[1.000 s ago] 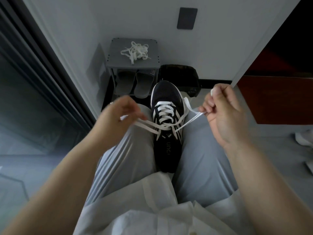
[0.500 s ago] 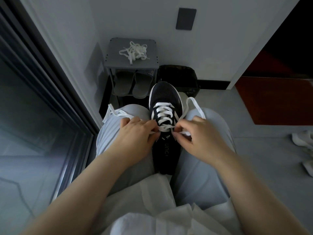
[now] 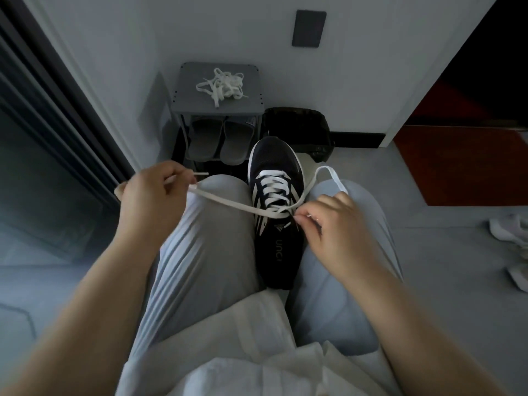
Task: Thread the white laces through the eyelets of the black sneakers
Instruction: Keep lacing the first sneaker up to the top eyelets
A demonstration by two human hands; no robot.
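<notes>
Head: left hand (image 3: 151, 195), right hand (image 3: 328, 221) pinch lace (image 3: 228, 202) (taut) above sneaker (image 3: 274, 247).

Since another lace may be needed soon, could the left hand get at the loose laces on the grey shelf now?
Probably not yet: the left hand grips the lace pulled from the sneaker; nothing blocks the loose laces on the shelf.

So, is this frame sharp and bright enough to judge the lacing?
Head view, centre: dim bluish light, yet the black mesh sneaker and flat white lace read sharply. Head view, edges: wide-angle lens bows the dark sliding-door frame, and the forearms are soft at the bottom.
</notes>
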